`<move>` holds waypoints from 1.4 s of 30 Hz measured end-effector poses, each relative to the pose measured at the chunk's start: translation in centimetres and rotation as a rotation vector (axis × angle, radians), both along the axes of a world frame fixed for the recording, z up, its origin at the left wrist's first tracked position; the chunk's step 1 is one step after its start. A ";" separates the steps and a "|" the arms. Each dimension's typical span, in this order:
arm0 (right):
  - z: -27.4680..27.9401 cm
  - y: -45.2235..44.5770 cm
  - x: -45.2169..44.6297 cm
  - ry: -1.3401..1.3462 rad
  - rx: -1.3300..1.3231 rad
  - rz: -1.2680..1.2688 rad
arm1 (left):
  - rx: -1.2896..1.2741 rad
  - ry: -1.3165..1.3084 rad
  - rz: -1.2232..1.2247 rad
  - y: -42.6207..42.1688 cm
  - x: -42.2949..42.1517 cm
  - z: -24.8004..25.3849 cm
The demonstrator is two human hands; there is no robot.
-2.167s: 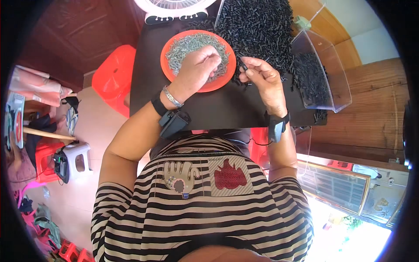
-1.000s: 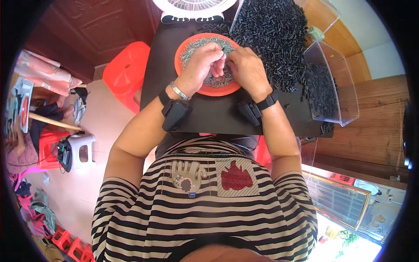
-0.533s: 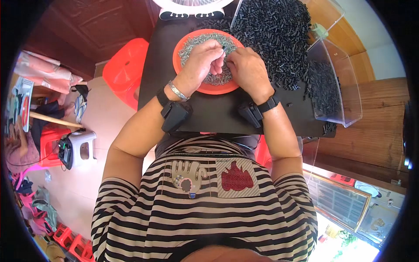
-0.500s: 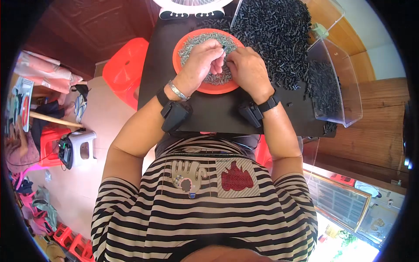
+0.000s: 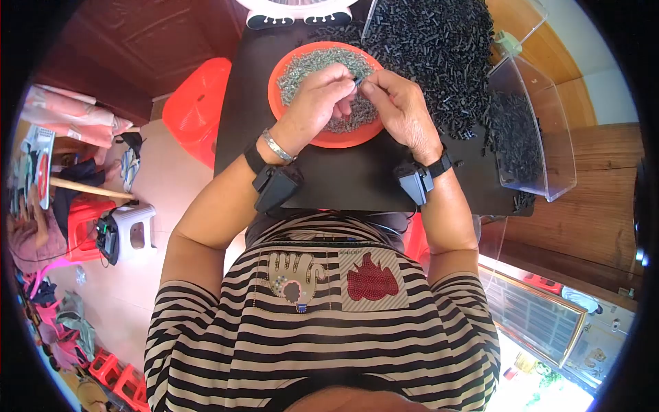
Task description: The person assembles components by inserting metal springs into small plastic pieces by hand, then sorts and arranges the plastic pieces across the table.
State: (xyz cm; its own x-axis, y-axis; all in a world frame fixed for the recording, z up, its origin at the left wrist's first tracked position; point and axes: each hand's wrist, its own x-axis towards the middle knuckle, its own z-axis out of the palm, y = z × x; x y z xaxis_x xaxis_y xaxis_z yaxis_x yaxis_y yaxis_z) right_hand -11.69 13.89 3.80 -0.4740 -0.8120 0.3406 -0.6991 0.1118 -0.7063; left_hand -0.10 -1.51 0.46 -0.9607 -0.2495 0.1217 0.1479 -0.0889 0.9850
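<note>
Pinches a small dark piece (image 5: 357, 81) between thumb and forefinger of the left hand (image 5: 319, 99), with the other fingers curled below. Brings the right hand (image 5: 401, 106) in from the opposite side, thumb and forefinger drawn together just beside the piece (cannot tell whether touching it, or gripping anything in between). Shows the piece only in part among the fingertips, over the upper right part of a red bowl (image 5: 336, 142). Looks too small and too covered to read which way it points or how its long axis lies.

Wears a silvery bracelet (image 5: 276, 145) and a dark strapped device (image 5: 278, 185) on the left wrist, and another strapped device (image 5: 416, 184) on the right.

Has the bowl under both hands, spread with many small silvery pieces (image 5: 312, 65), on a dark worktop (image 5: 329, 180). Has a broad heap of short black pieces (image 5: 432, 62) just right of the bowl, lying at many different angles (jumbled, with no shared direction). Has a clear bin (image 5: 550, 147) farther right, holding more black pieces (image 5: 515, 141), and one stray black piece (image 5: 459, 163) near its left side.

Shows a pale base with shoe-shaped feet (image 5: 270, 20) beyond the bowl, and a red stool (image 5: 200, 103) left of the worktop.
</note>
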 end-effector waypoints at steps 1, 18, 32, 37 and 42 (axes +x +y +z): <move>0.1 0.0 0.0 0.036 -0.009 0.016 | -0.023 0.023 0.014 0.1 -0.1 -0.1; -0.7 -0.3 -0.1 0.137 -0.121 -0.042 | -0.034 0.030 -0.083 0.0 0.2 0.7; 0.2 0.3 -0.3 0.068 -0.178 0.063 | 0.000 -0.015 -0.046 -0.2 0.1 0.5; 0.4 0.4 -0.6 0.145 -0.149 0.016 | -0.062 -0.020 -0.041 -0.2 0.2 0.7; 0.1 0.2 -0.5 0.233 -0.157 0.046 | -0.070 -0.011 -0.032 0.0 0.2 0.7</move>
